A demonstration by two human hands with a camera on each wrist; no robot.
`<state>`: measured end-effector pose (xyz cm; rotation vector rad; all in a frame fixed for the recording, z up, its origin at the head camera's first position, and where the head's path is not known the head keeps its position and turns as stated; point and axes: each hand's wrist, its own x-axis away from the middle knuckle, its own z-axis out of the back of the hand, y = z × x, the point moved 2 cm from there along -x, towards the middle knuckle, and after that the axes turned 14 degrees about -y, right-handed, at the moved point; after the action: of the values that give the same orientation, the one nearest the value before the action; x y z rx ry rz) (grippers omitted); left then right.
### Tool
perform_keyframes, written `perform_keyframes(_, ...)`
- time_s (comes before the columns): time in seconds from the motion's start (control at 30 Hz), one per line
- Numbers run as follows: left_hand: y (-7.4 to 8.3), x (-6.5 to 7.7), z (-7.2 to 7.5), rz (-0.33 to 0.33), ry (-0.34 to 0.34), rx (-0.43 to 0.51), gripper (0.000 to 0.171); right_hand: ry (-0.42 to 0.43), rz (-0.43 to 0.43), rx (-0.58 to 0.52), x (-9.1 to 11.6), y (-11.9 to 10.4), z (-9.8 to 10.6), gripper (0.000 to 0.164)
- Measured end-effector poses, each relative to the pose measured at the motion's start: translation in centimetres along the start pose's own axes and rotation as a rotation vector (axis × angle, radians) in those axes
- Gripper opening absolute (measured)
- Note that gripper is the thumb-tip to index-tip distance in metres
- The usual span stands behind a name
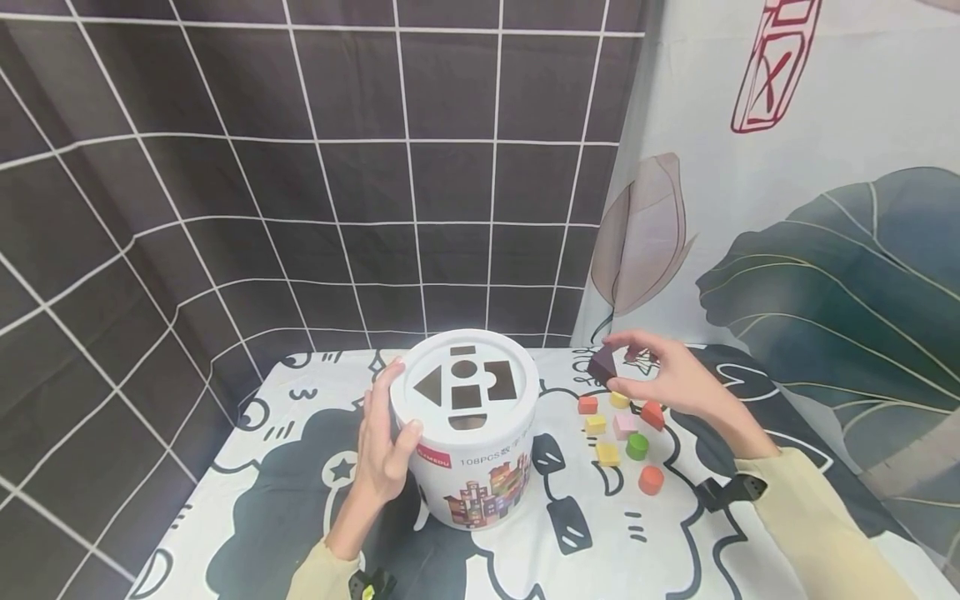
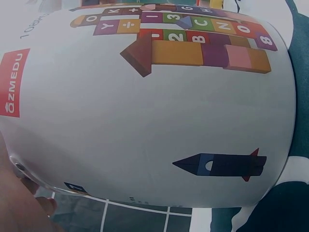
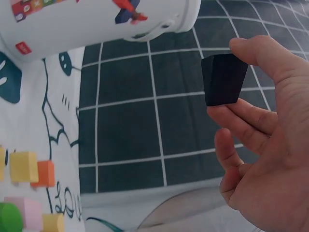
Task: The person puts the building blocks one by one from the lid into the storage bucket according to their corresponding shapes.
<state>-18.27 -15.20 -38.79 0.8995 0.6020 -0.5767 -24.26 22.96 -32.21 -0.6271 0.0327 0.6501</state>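
Note:
A white toy-block bucket [image 1: 480,442] stands upright on the tablecloth. Its white lid [image 1: 431,354] has several shaped cut-outs, among them a triangle, a circle and a square. My left hand [image 1: 384,454] grips the bucket's left side, thumb on the front below the rim and fingers around toward the back. To the right of the bucket, my right hand [image 1: 667,375] pinches a dark purple block [image 1: 602,365] between thumb and fingers, raised above the table. The right wrist view shows this block [image 3: 224,79] with slanted sides; its full shape is partly hidden by the fingers.
Under and in front of the right hand lie several small blocks: a green cylinder [image 1: 637,447], a pink block [image 1: 624,426], an orange-red cylinder [image 1: 651,479], a red triangular block [image 1: 652,414] and yellow ones [image 1: 608,454]. A dark grid curtain [image 1: 352,183] hangs behind the table.

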Motion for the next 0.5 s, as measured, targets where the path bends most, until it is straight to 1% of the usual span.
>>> perform_keyframes(0.13,0.0,0.0,0.1,-0.003,0.001,0.000,0.072,0.002,0.028,-0.014,-0.8,-0.6,-0.1,0.050)
perform_keyframes(0.33,0.0,-0.1,0.2,-0.009,0.004,0.003,0.072,-0.022,0.038,-0.044,-1.7,-1.6,-0.2,0.050)
perform_keyframes(0.5,-0.1,-0.1,0.1,-0.016,-0.002,0.004,0.072,-0.008,0.068,-0.052,-2.4,-2.2,-0.3,0.050)
